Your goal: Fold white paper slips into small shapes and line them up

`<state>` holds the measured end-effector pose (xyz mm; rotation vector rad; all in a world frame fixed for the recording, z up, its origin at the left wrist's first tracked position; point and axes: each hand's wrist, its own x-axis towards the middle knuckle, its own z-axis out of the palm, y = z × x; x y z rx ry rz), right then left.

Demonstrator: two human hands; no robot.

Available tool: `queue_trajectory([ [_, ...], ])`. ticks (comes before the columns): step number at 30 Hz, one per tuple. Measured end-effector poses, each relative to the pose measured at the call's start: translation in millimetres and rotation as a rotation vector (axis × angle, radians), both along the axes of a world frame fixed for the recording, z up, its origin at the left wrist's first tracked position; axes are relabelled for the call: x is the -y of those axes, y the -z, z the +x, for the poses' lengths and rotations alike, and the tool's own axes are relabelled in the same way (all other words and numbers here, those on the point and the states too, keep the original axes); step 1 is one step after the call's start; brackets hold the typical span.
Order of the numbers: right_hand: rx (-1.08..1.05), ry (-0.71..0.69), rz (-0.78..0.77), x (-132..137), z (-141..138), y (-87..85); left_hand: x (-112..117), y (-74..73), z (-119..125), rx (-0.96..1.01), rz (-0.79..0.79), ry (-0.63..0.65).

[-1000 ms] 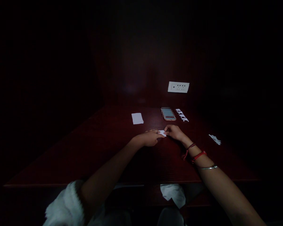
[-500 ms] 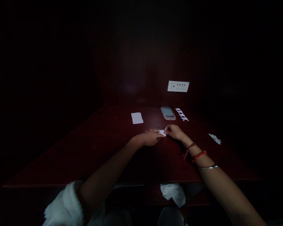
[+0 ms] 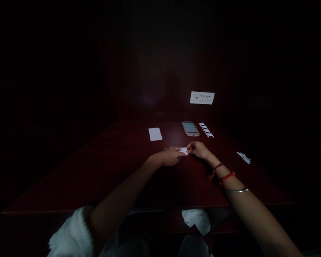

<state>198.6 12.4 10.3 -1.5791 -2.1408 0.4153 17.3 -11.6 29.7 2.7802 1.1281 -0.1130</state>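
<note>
- slip (image 3: 183, 151) lay between the two hands, over the table (image 3: 91, 164), a little beyond midway from near edge to far edge; being so small, it probably needed both hands at once.
- left hand (image 3: 170, 156) came from the left, its thumb reaching along the slip's near side and its fingers over the left part, likely to steady it; whether they pinched or only pressed, i could not tell.
- right hand (image 3: 198, 150) had curled fingers, thumb and forefinger closed on the slip's right end, a fingertip hold that seemed suited to something thin.
- stack (image 3: 155, 134) of white paper sat toward the far edge, left of the hands, apparently put there to leave them room.
- phone (image 3: 190, 128) lay flat near the far edge, beyond the right hand, perhaps to be seen without reaching.
- strip (image 3: 206, 130) of zigzag white pieces rested just right of the phone, out of the arms' way.
- scraps (image 3: 243, 157) overlapped loosely toward the right edge, seemingly set apart from the rest.
</note>
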Motion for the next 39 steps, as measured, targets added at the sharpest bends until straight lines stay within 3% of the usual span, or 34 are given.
queue_trajectory([
  [24, -0.194, -0.051, 0.057, -5.0, -2.9, 7.7, -3.6, 3.5, 0.2, 0.007, 0.0, 0.036],
  [39, -0.124, 0.049, 0.125, 2.0, -7.5, 3.1, -2.1, 1.4, 2.0, -0.006, -0.013, 0.006],
])
